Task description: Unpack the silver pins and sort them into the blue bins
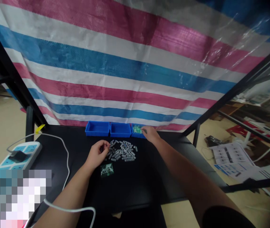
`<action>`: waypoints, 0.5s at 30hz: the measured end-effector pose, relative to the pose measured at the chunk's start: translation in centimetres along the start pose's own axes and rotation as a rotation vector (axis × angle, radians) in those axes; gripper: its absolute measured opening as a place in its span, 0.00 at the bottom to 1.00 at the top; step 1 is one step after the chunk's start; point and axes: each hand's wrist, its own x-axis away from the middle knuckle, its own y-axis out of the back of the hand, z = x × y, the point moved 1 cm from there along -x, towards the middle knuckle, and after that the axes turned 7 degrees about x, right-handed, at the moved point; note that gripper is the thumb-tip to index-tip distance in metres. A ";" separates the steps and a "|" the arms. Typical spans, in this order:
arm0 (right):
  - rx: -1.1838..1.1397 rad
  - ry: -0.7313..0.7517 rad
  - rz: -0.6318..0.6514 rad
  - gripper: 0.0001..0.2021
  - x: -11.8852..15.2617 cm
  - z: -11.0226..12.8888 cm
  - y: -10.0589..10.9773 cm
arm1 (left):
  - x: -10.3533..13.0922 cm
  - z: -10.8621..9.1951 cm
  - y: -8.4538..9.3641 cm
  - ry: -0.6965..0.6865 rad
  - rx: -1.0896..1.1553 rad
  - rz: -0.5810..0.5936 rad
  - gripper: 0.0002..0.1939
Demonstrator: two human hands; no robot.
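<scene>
My left hand (99,153) is at the left edge of a pile of small grey metal pieces (124,151), its fingers curled together; what they pinch, if anything, is too small to make out. Just below it on the black table lies a small clear bag (107,170) with several metal pieces inside. Over at the right blue bin (138,135), my right hand (151,134) reaches its closed fingertips to the rim, beside greenish clear bags (137,129) in the bin. Whatever is between those fingertips cannot be made out.
A middle blue bin (120,134) and a left blue bin (97,132) stand in the same row against a striped tarp (125,72). At left, a power strip (23,153) has a black plug in it, and a white cable (66,148) crosses the table's left side.
</scene>
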 end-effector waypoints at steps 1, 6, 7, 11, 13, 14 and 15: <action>0.016 0.017 -0.010 0.12 0.0 0.2 0.0 | 0.0 -0.1 0.0 0.002 0.000 0.002 0.08; 0.108 0.058 0.002 0.24 1.4 1.6 -1.1 | 0.0 -0.2 0.0 -0.011 -0.002 -0.003 0.08; 0.133 0.056 0.046 0.28 1.8 1.9 -1.6 | 0.0 -0.1 0.0 -0.011 0.001 -0.002 0.08; 0.201 0.063 0.183 0.40 2.5 2.7 -3.1 | 0.0 0.0 -0.2 -0.010 0.014 0.005 0.08; 0.189 0.052 0.204 0.40 2.2 3.0 -2.8 | 0.1 -0.1 -0.2 -0.010 0.018 0.001 0.08; 0.173 0.036 0.188 0.41 2.1 3.3 -2.3 | 0.1 -0.2 -0.2 -0.008 0.017 -0.003 0.08; 0.146 0.015 0.140 0.41 2.1 3.6 -1.6 | 0.1 -0.3 -0.1 -0.007 0.014 -0.005 0.08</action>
